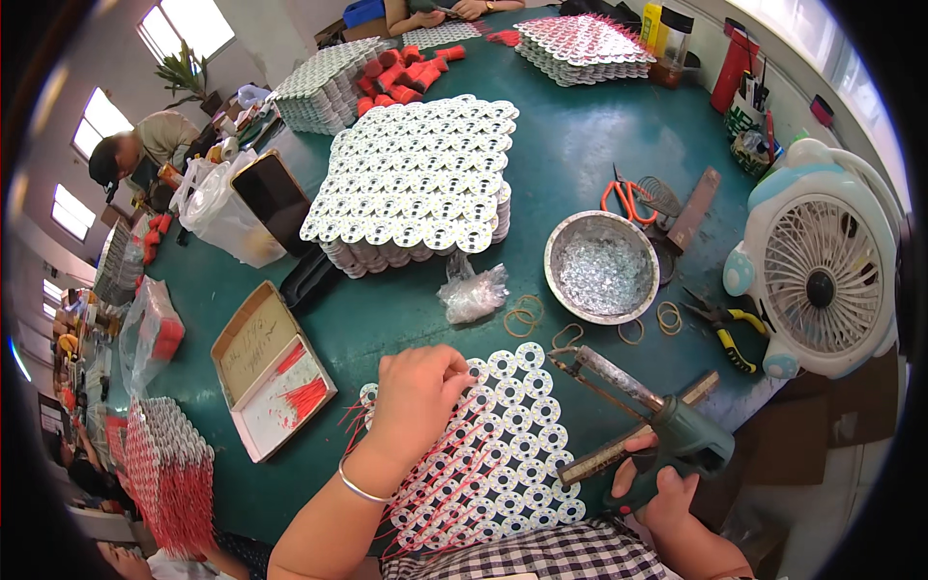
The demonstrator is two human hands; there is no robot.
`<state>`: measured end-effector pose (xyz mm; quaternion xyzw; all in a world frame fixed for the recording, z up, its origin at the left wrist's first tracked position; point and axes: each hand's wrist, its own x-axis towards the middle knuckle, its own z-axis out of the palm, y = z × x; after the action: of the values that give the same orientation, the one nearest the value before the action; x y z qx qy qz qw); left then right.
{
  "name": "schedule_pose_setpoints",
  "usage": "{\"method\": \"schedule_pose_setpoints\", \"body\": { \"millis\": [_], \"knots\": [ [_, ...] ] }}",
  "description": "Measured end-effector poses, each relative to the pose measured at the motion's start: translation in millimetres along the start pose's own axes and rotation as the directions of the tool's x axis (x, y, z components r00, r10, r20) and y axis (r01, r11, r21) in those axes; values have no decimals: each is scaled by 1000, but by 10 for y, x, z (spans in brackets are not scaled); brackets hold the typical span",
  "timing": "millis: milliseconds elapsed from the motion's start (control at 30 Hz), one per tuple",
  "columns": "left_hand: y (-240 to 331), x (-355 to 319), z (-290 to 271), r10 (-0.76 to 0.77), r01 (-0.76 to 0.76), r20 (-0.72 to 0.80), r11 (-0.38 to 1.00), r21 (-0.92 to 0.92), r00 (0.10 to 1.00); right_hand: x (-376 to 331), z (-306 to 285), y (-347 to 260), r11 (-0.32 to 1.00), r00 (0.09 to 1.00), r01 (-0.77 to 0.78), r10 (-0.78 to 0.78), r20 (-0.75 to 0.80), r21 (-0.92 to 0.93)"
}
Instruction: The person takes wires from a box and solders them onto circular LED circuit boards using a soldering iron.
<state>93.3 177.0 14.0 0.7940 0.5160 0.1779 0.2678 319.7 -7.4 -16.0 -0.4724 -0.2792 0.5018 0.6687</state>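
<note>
Red wires [443,472], it seems, for a sheet of white discs [527,446]

The sheet lies flat on the green table [551,145] right in front of me, between my forearms, its near edge meeting my checked cloth [527,553]. The wires run slantwise over its left part and trail past its left edge; the discs on the right carry none that I can see.

My left hand [416,391] is at the far edge, thumb and forefinger together in a pinch; whether a wire sits between their tips, I cannot tell. My right hand [667,505] is wrapped round the handle of a green gun-shaped tool [696,440], perhaps for soldering. Its metal barrel points up and left, crossing over a long bar [601,458], with its tip apart from my left fingertips.

I judge the step in hand to be placing a wire on a disc. The next move probably calls for holding that wire steady on its spot while the tool's tip comes over to meet it, clear of my skin. More red wires lie in the open cardboard box [261,333], off to my left.
</note>
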Motion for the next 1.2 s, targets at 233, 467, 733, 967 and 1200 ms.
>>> {"method": "schedule_pose_setpoints", "body": {
  "millis": [233, 467, 733, 967, 1200],
  "knots": [
    [30, -8, 17, -18, 11, 41, 987, 159, 999, 7, -55, -2, 996, 998, 15, -21, 64, 89],
    [115, -11, 22, 53, -66, 47, 936, 345, 997, 3, -53, 9, 996, 997, 22, -29, 77, 81],
    [6, -87, 185, 206, -138, -90, 864, 484, 974, 23, -99, -16, 997, 985, -56, 46, 168, 54],
    [110, -555, 37, 323, -312, -111, 944, 103, 940, 9, -61, -49, 1000, 997, -18, 16, 71, 21],
    [76, -941, 184, 479, -464, -63, 870, 168, 876, -262, -204, -250, 885, 937, 28, 139, 322, -465]
  ]
}}
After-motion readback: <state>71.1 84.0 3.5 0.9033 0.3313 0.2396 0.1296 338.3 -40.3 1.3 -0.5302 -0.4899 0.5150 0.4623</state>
